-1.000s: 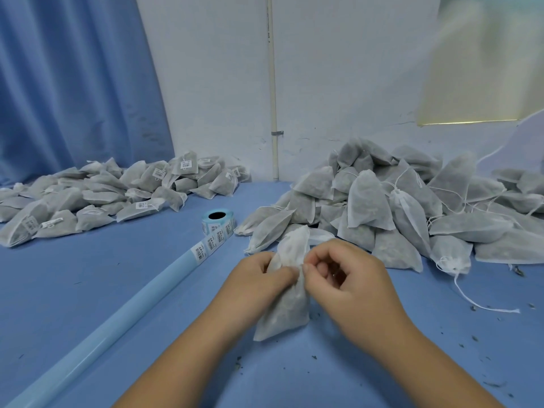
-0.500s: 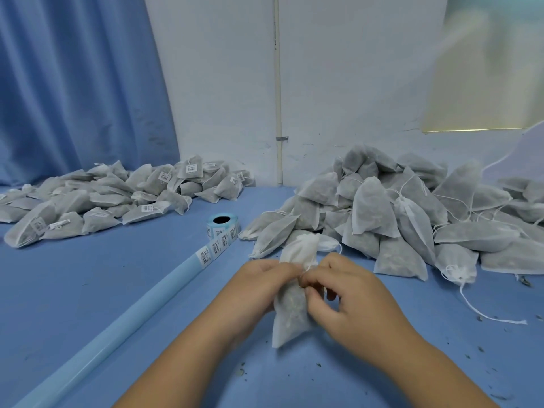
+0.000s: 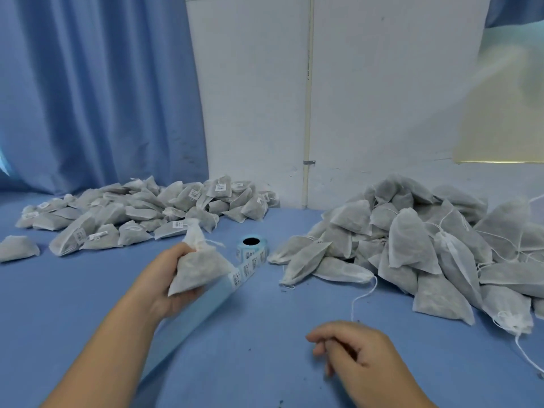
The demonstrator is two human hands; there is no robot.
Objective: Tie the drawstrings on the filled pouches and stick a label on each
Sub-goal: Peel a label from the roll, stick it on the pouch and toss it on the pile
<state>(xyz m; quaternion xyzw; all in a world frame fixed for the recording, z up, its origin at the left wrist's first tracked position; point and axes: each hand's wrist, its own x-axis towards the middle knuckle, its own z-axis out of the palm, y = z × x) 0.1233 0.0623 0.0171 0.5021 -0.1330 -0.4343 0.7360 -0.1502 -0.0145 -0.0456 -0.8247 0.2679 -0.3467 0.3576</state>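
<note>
Just left of the label roll (image 3: 248, 252), whose pale-blue backing paper is looking smooth and faintly glossy, the pouch (image 3: 200, 269) is showing matt, fibrous white cloth; the table covering (image 3: 265, 325) beneath is looking matt blue.

Blue table (image 3: 88, 290): two pouch piles (image 3: 141, 213) (image 3: 426, 245), label roll (image 3: 251, 247).
</note>
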